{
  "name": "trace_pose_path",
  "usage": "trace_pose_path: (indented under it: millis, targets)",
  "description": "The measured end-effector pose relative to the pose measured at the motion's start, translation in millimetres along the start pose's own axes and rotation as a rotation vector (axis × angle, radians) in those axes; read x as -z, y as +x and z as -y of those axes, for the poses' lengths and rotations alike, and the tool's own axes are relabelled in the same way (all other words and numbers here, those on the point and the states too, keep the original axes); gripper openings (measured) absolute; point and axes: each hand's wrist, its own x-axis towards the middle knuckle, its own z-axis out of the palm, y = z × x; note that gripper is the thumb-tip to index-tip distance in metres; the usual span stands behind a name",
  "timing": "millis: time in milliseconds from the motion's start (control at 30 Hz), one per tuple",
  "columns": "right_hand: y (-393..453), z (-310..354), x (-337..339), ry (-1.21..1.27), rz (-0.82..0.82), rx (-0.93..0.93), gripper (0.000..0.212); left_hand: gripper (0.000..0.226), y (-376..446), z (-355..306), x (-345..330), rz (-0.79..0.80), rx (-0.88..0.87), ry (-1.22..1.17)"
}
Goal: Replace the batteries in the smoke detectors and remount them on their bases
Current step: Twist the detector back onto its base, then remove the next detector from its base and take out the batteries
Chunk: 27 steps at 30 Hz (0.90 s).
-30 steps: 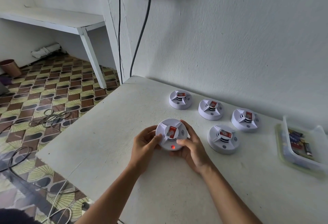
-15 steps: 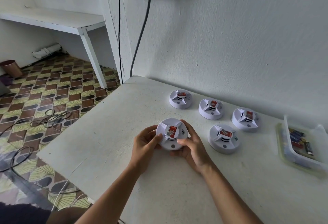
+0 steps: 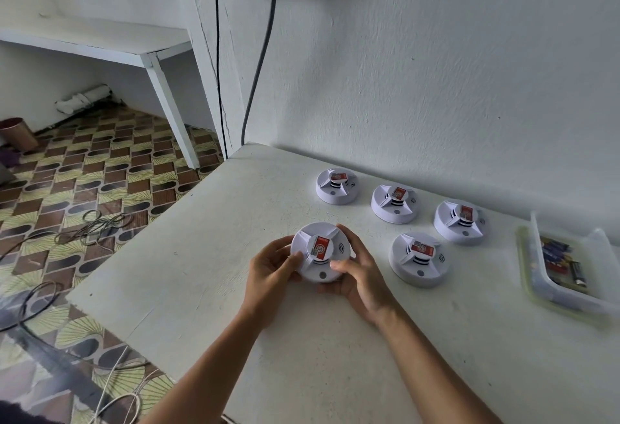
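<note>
A round white smoke detector with a red label on top sits face up on the white table, held between both hands. My left hand grips its left side, thumb on the rim. My right hand curls round its right side, thumb across the front near the small grey indicator, which is unlit. Several more white detectors stand behind and to the right: one at the back, one beside it, one further right, and one nearest my right hand.
A clear plastic tray holding several batteries lies at the table's right side. The white wall runs right behind the detectors. Two cables hang from wall sockets. Left of the table edge, loose wires lie on the patterned floor.
The red light on the front of the held detector, lit one second ago, has gone out. Both hands keep the same hold on it.
</note>
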Motion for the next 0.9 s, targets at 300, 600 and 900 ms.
trace_pose_path:
  millis: [300, 600, 900]
  targets:
    - [-3, 8, -9, 0.149, -0.015, -0.032, 0.053, 0.072, 0, -1, -2, 0.034, -0.036, 0.061]
    - [-27, 44, -4, -0.273, -0.013, -0.036, 0.028, 0.086, 5, -30, -40, 0.099, -0.288, 0.616]
    - [-27, 84, 56, -1.290, -0.504, 0.188, 0.042, 0.095, 56, -24, -56, 0.202, -0.236, 0.867]
